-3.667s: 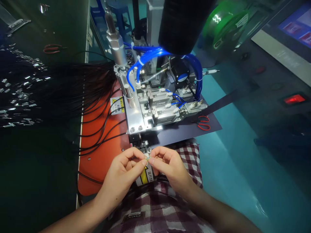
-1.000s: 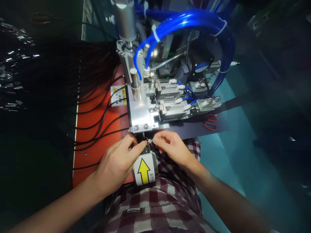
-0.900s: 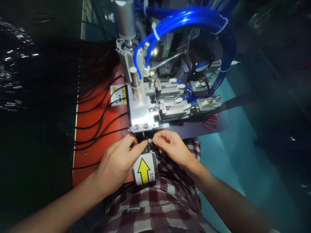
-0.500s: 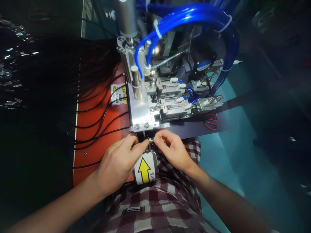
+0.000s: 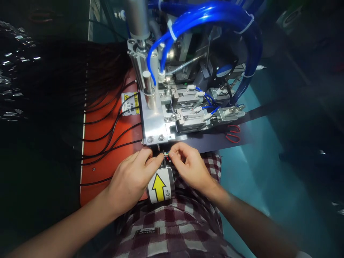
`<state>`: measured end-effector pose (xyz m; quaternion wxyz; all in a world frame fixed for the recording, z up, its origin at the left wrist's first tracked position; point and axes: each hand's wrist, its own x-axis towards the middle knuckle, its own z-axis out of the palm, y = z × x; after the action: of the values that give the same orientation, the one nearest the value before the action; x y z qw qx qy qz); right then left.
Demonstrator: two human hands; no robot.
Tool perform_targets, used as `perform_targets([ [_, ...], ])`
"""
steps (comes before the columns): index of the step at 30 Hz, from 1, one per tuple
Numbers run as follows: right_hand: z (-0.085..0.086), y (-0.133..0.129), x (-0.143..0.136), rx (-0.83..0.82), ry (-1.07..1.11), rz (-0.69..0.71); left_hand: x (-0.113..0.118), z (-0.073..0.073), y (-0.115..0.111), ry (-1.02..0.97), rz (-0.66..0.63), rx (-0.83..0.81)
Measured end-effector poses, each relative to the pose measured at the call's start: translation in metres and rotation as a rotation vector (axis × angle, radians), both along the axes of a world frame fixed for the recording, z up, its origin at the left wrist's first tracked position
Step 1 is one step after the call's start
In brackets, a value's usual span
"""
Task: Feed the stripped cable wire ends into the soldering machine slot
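Observation:
Thin coloured wires (image 5: pixel 166 156), red and green among them, show between my fingertips at the front edge of the machine (image 5: pixel 155 125). My left hand (image 5: pixel 133 173) is closed, its thumb and forefinger pressed at the left end of the wires. From the other side, my right hand (image 5: pixel 189 165) pinches the wires between thumb and forefinger. Just below my fingertips is a rounded white cover with a yellow arrow (image 5: pixel 159 187). What exactly lies under the left fingers is hidden.
Blue air hoses (image 5: pixel 212 14) arch over the metal cylinders. Black cables (image 5: pixel 113 132) cross the orange base (image 5: pixel 102 172) on the left. Red-handled scissors or pliers (image 5: pixel 233 134) lie on the dark plate at right. A warning label (image 5: pixel 130 104) is stuck near the machine.
Both hands stay at the wires with almost the same grip. The whole view has shifted very slightly, and the right fingertips have moved a little.

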<state>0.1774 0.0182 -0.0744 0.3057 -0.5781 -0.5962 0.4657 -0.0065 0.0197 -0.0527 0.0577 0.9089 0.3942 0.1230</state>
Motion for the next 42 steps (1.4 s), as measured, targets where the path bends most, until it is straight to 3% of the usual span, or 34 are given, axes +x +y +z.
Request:
perform_targets([
  [4, 0.002, 0.001, -0.002, -0.014, -0.095, -0.033, 0.003, 0.002, 0.000, 0.012, -0.019, 0.083],
  [9, -0.005, 0.002, 0.003, -0.240, 0.139, -0.051, 0.003, 0.002, 0.001, -0.006, -0.053, 0.120],
  [13, -0.003, -0.001, 0.003, -0.074, 0.084, -0.120, 0.001, -0.002, 0.001, -0.016, -0.055, 0.109],
  [22, 0.002, -0.005, -0.010, 0.242, -0.145, -0.064, -0.002, -0.003, -0.001, -0.035, -0.054, 0.075],
  [30, -0.006, -0.006, -0.010, 0.060, -0.076, -0.098, -0.002, -0.003, 0.000, -0.048, -0.061, 0.055],
  [38, 0.002, -0.005, -0.009, 0.223, -0.197, -0.041, -0.002, -0.003, 0.001, -0.063, -0.063, 0.066],
  [42, -0.004, -0.002, -0.006, 0.084, -0.113, -0.071, -0.002, -0.004, 0.002, -0.075, -0.073, 0.062],
])
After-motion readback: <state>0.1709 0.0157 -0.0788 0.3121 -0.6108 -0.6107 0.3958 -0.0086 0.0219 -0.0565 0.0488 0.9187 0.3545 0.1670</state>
